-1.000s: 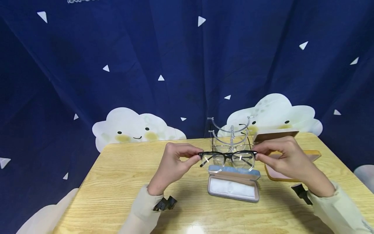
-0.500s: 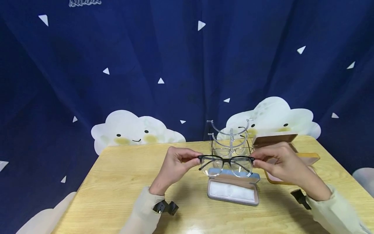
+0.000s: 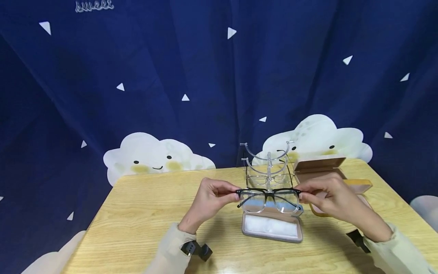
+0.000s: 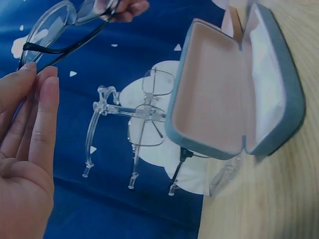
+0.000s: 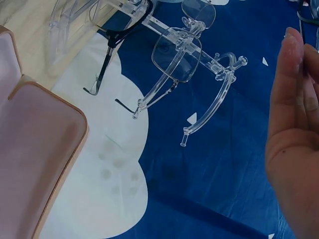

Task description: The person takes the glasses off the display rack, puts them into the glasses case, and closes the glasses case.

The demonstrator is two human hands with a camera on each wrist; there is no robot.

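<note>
Head view: the left hand (image 3: 207, 203) and right hand (image 3: 337, 198) hold the glasses (image 3: 269, 194) above the desk (image 3: 147, 213), each pinching one end of the black brow line, thumb against fingers. The lenses face the camera, their lower rims clear, with the arms folded in behind. Below them the blue case (image 3: 273, 238) lies open, the cloth (image 3: 270, 227) in its near half. Behind the glasses rises the clear stand (image 3: 269, 163). To the right, partly behind the right hand, are the orange case (image 3: 361, 186) and brown case (image 3: 319, 164), both open. The curtain (image 3: 205, 57) hangs behind the desk.

Left wrist view: the left hand's long fingers run nearly straight to the end of the glasses, the thumb tip against the frame. The right hand's fingertips touch the far end. The blue case shows its pink lining; the wire glasses (image 4: 153, 127) sit on the stand.

Right wrist view: the right hand is at the right edge, its grip mostly out of frame, so its hold cannot be told from here. A dark pair (image 5: 118, 36) and the wire glasses rest on the stand.
</note>
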